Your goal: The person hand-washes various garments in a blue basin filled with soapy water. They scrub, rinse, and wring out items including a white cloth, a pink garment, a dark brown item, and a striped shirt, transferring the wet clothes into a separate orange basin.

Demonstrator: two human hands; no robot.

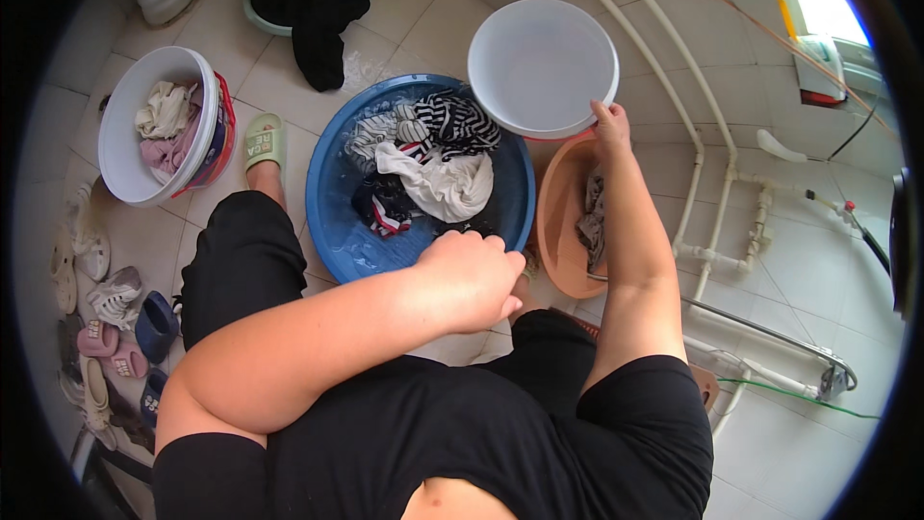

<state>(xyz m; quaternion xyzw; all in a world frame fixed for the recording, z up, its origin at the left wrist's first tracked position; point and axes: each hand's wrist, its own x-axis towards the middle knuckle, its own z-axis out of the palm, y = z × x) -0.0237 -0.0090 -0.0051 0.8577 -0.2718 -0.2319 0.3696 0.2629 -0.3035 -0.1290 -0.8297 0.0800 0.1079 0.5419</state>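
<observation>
My right hand (611, 127) grips the rim of a white bucket (545, 65), tilted so its bare inside shows, at the far right edge of a blue basin (325, 226). In that basin lie wet clothes: a black-and-white striped garment (457, 123), a white cloth (443, 183) and a dark piece with red and white trim (383, 207). My left hand (472, 279) is over the basin's near edge, its fingers curled closed. Its palm side is hidden, so I cannot make out anything in it.
An orange basin (560, 217) with grey cloth stands right of the blue one. At the left is another white bucket (114, 149) holding clothes, with several shoes and slippers (125, 337) nearby. Black clothing (318, 24) hangs over a pale basin behind. White pipes (664, 67) line the right wall.
</observation>
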